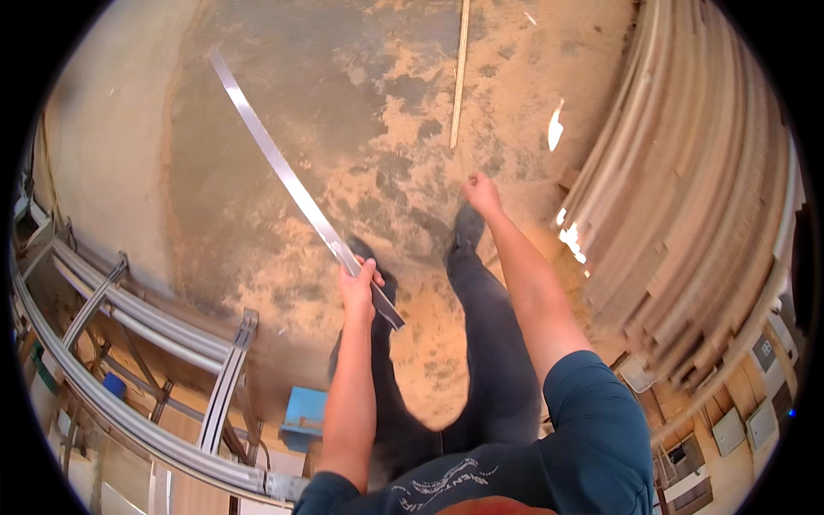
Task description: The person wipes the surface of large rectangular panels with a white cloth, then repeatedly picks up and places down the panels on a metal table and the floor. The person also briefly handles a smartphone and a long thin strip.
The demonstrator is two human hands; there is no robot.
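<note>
My left hand (pixel 358 287) is wrapped round a long, flat, silvery metal strip (pixel 279 163) close to its near end. The strip slants away to the far left, held above the floor, and its short near end shows dark past my fingers. Out in front of my right foot, my right hand (pixel 482 194) is closed in a loose fist, with nothing seen in it. That arm stretches forward, apart from the strip.
Sawdust covers much of the floor (pixel 421 360). A thin wooden strip (pixel 460 77) lies ahead. Stacked long boards (pixel 687 172) rise at the right. A metal-railed frame (pixel 172 335) stands on the left, near a blue box (pixel 304 415). Bright light patches fall beside the boards.
</note>
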